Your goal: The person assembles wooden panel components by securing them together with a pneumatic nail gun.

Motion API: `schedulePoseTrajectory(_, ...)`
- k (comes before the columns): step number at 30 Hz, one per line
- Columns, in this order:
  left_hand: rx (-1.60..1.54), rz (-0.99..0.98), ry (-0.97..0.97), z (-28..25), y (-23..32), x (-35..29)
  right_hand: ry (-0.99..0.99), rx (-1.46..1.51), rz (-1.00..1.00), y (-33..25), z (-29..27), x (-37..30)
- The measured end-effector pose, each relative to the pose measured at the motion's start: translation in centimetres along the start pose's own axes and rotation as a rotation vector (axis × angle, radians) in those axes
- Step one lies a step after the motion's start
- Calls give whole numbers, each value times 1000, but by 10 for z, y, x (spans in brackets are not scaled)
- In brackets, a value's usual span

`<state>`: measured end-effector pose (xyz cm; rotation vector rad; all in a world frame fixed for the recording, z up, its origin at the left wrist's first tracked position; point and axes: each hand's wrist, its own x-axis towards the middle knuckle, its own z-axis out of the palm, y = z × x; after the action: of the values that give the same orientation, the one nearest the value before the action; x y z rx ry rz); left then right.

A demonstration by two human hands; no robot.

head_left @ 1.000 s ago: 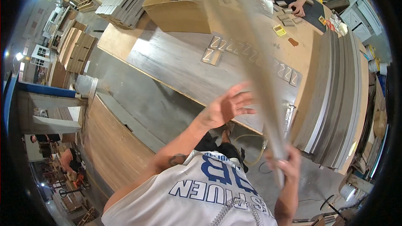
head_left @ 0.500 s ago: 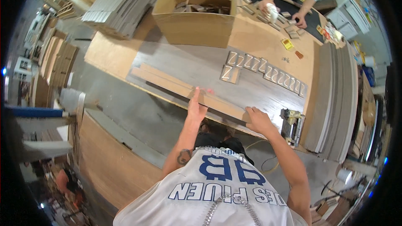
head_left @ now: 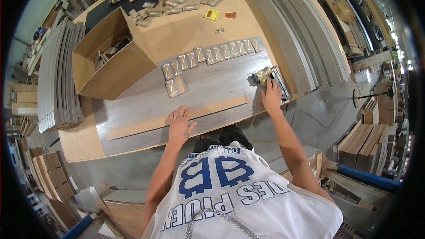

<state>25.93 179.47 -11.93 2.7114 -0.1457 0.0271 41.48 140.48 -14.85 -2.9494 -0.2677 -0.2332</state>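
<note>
Left hand (head_left: 180, 124) lay flat, fingers spread, on a long, narrow, pale-tan wooden strip (head_left: 141, 125). The strip rested on a wide grey wood-grain board (head_left: 214, 82), roughly parallel to the near edge of the worktop (head_left: 175, 28). Right hand (head_left: 271, 96) touched a yellow-and-black nail gun with a silver magazine (head_left: 267, 75), near that edge, toward the right corner. Could not tell whether its grip was closed round the handle. Small grey rectangular blocks with white zigzag glue beads (head_left: 214, 55) stood in a stepped row beyond the strip.

Risks, as judged: a sideways push from the left palm could skew the strip, since nothing visible clamped it. The gun, dragged left or far, could smear the wet-looking beads. A pale, thin hose (head_left: 253, 127) hung below the near edge; a tug might snag it.

Writing: large blue block lettering on the white sleeveless shirt (head_left: 261, 175), clear enough to read, not copied. Marks on the small yellow square item (head_left: 212, 14) too tiny to read.
</note>
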Motion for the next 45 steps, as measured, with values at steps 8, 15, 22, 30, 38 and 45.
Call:
schedulePoseTrajectory(8, 106, -12, -230, 48, 10, 35, 60, 139, 9, 51, 20, 36)
schedulePoseTrajectory(15, 0, 3, -218, 65, 46, 60, -91, 389, -302, 31, -17, 50)
schedulePoseTrajectory(22, 182, -171, -310, 22, 4, 13, -502, 302, -583, 12, -15, 39)
schedulePoseTrajectory(30, 357, -99, -269, -31, -102, -35, -474, 256, -507, -8, -21, 57)
schedulePoseTrajectory(38, 215, -143, -98, -37, -72, -48, -439, 99, -369, -1, -57, 32)
schedulePoseTrajectory(45, 183, -407, 228, -26, -99, -89, -313, 220, 61, 15, -30, -12)
